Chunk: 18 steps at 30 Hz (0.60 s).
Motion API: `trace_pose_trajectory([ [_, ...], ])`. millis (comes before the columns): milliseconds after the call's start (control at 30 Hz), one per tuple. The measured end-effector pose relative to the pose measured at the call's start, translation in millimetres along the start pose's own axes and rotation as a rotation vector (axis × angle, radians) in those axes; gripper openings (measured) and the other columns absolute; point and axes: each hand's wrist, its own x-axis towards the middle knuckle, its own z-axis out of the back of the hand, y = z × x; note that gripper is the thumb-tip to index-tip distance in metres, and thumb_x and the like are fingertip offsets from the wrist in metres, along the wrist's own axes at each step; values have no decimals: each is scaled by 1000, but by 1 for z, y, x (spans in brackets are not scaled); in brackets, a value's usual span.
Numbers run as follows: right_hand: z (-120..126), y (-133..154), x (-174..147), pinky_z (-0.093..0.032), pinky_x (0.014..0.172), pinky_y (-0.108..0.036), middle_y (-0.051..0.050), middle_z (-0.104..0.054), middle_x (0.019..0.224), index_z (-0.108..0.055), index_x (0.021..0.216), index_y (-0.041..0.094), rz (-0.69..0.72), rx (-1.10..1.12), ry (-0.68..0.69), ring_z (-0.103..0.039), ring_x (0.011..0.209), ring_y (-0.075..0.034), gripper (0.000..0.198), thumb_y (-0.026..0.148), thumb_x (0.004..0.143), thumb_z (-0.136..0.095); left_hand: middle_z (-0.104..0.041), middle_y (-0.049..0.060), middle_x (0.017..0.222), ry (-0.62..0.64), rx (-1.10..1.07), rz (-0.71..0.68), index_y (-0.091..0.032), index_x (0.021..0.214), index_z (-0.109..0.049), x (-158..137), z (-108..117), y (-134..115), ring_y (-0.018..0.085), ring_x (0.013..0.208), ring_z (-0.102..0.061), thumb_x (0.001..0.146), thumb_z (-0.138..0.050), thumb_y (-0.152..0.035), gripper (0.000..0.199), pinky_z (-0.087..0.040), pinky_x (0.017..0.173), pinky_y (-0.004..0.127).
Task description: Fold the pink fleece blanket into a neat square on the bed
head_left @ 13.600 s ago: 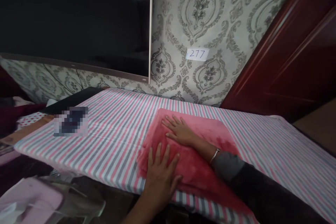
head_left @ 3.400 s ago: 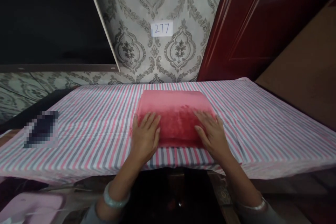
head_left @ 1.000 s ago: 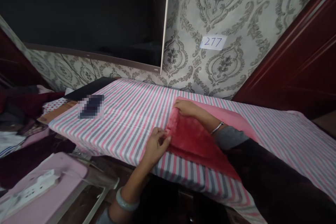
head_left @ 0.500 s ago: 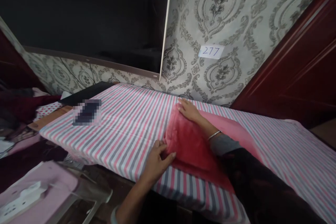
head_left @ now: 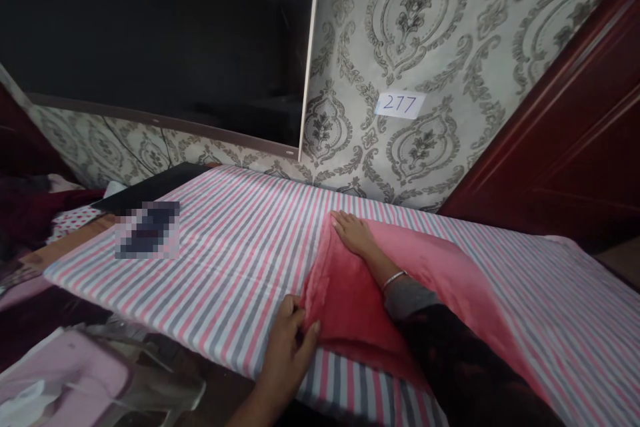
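Note:
A folded cloth [head_left: 350,293], deep red shading to pink, lies on a striped sheet [head_left: 235,240]. Its layers show along the left edge. At that edge's near end, my left hand [head_left: 290,340] has curled fingers and thumb closed around the cloth's corner. My right hand [head_left: 354,232], with a bangle on the wrist, rests flat on the far left corner, fingers stretched out. The right forearm crosses over the cloth and hides part of it. Toward the right, a paler pink part of the cloth [head_left: 430,247] spreads out.
A blurred-out dark item [head_left: 149,230] lies on the sheet's left side. Behind are a large black screen [head_left: 160,33] and patterned wall with a paper reading 277 [head_left: 400,105]. A pink stool [head_left: 75,367] stands low left; a dark red wooden panel [head_left: 560,127] rises at right.
The right hand has flattened on the cloth's far corner, which looks smoother. The left hand keeps to the near corner, both appearing slightly lower and farther left as the view shifts.

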Motion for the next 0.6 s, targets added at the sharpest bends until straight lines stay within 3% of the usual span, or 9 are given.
trace_pose_trajectory([
  [167,6,6,0,-35,111,-55,-11,-39,159,-35,156,27,-27,56,-16,-40,143,-28,51,41,108,-23,-57,6,90,46,50,-31,-21,80,-65,9,9,-10,22,88,-59,95,-52,-39,27,-50,77,34],
  [333,33,12,-15,-32,115,-53,-11,-34,162,-32,158,27,-73,135,-28,-34,147,-27,53,43,107,-29,-58,5,85,9,57,-75,-21,78,-66,15,14,-12,21,83,-59,92,-55,-41,27,-51,74,32],
  [467,58,-17,-71,-28,117,-57,-12,-33,163,-35,156,28,-115,159,-102,-30,149,-29,53,45,106,-35,-60,5,88,19,53,-87,-21,85,-68,18,19,0,21,86,-60,90,-57,-48,30,-53,75,32],
  [600,53,-78,-167,-33,115,-56,-14,-44,156,-46,151,23,-214,177,-299,-38,145,-31,53,45,104,-39,-61,11,110,-88,191,-169,-20,110,-65,27,25,-7,26,104,-61,93,-53,-48,34,-53,90,42],
])
